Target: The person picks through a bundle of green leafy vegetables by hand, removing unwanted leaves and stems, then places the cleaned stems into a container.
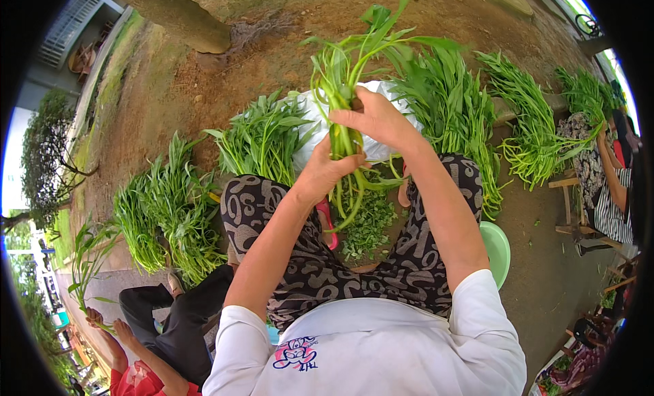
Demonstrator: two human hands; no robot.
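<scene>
A bunch of water spinach (pixel 335 72), with long green stems and narrow leaves, is upright between my hands over my lap. My left hand (pixel 321 170) is wrapped round its lower stems, where something yellowish shows on the bunch. Higher up, my right hand (pixel 379 121) grips the same bunch, thumb across the stems. Loose stems hang below the left hand. Beneath them, a heap of small torn leaves (pixel 371 222) lies on the ground between my feet. A white plastic sheet (pixel 312 132) is spread just beyond my hands.
Piles of greens lie to the left (pixel 180 219), ahead (pixel 262 137) and right (pixel 453 100). A pale green basin (pixel 497 253) stands by my right thigh. At left, a seated person in red (pixel 153 372) holds stems; another person (pixel 613 192) sits at right. A tree trunk (pixel 180 18) rises ahead.
</scene>
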